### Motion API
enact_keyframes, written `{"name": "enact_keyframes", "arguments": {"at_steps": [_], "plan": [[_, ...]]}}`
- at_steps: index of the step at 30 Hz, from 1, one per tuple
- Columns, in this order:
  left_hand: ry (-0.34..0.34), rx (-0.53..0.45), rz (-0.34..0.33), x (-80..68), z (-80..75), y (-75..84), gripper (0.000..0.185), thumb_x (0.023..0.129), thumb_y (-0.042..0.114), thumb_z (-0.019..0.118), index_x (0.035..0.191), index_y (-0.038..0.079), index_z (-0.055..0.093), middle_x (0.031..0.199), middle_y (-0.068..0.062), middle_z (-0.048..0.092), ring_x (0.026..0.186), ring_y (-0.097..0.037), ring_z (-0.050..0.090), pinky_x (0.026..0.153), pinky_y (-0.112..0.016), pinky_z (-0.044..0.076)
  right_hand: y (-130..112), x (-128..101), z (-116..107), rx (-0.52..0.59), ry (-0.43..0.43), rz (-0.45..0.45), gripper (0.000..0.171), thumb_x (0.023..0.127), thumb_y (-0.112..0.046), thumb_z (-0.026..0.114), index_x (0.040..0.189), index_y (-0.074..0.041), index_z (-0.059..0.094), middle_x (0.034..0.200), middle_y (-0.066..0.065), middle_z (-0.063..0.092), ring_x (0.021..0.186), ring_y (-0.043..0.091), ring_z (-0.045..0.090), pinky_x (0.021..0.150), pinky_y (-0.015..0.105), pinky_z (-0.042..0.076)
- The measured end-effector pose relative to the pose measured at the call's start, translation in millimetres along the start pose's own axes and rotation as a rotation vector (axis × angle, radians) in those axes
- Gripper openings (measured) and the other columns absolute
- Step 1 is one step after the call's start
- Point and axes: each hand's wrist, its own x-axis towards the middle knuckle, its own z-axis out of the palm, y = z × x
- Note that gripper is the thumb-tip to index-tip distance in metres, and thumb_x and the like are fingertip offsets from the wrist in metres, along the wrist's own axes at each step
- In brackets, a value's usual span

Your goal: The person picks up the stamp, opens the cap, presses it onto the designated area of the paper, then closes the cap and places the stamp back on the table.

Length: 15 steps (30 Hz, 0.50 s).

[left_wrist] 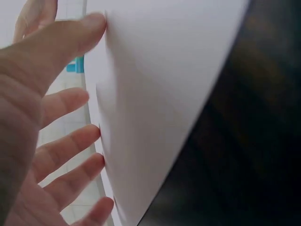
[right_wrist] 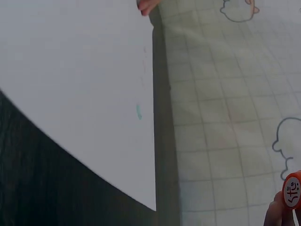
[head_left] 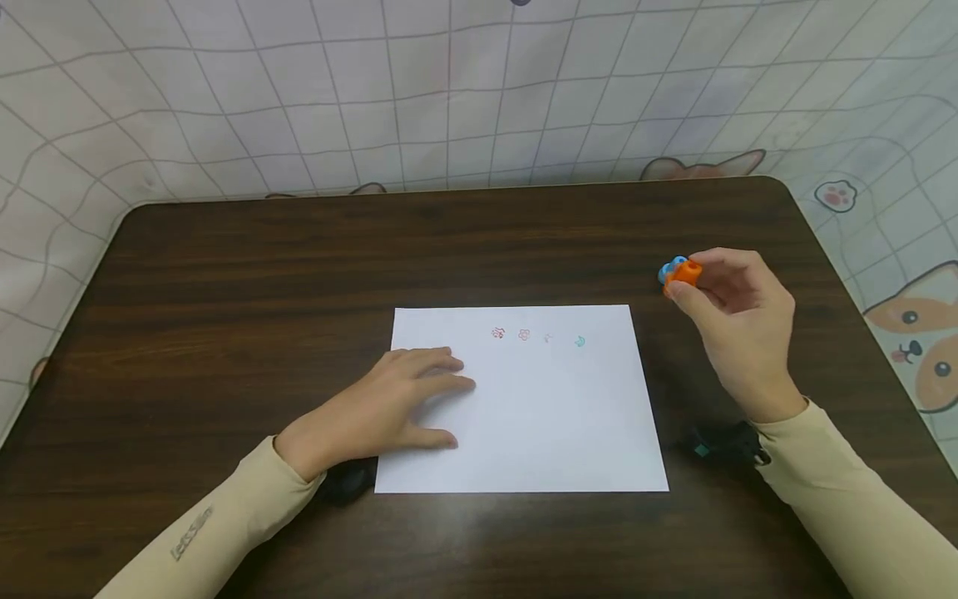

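A white sheet of paper [head_left: 539, 416] lies on the dark wooden table, with a row of small red and green stamped prints [head_left: 524, 334] near its far edge. Fingers spread, my left hand [head_left: 385, 408] rests its fingertips on the left part of the sheet. Beyond the sheet's right edge, my right hand [head_left: 748, 329] pinches an orange toy stamp [head_left: 687, 272] above the table. A blue piece [head_left: 666, 270] sits against that stamp; whether they are joined I cannot tell. The right wrist view catches the stamp's round marked face [right_wrist: 292, 192].
A black object [head_left: 348, 482] lies by the left wrist, partly hidden under it. Another dark item with a green spot [head_left: 722, 445] is beside the right sleeve. A grid-patterned cloth [head_left: 479, 100] with cartoon animals surrounds the table [head_left: 262, 266].
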Motion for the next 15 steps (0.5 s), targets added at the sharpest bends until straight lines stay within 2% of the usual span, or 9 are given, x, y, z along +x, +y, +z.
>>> {"name": "enact_keyframes", "arguments": {"at_steps": [5,11,15], "plan": [[-0.05,0.034,0.008,-5.1,2.6,2.0,0.067,0.081,0.051,0.085,0.138,0.022,0.065,0.151,-0.007,0.057,0.151,-0.033,0.045,0.121,-0.062,0.038,4,6,-22,-0.049,0.09,0.002,0.034,0.085,0.013,0.074,0.117,0.012,0.065,0.102,0.001,0.074,0.087,0.011,0.069,0.083,0.012,0.06],[-0.075,0.07,0.035,-7.3,4.5,2.7,0.074,0.083,0.056,0.081,0.144,0.02,0.06,0.156,-0.011,0.052,0.153,-0.035,0.043,0.123,-0.067,0.033,10,13,-48,0.014,0.181,0.02,0.034,0.085,0.013,0.073,0.118,0.009,0.066,0.101,0.004,0.075,0.087,0.012,0.068,0.08,0.012,0.059],[-0.085,0.111,0.061,-9.5,5.1,2.9,0.074,0.088,0.058,0.076,0.149,0.022,0.056,0.161,-0.013,0.047,0.152,-0.036,0.043,0.121,-0.07,0.035,18,20,-65,-0.051,0.237,0.076,0.034,0.087,0.007,0.076,0.119,0.006,0.067,0.102,0.004,0.075,0.088,0.012,0.068,0.081,0.011,0.059]]}}
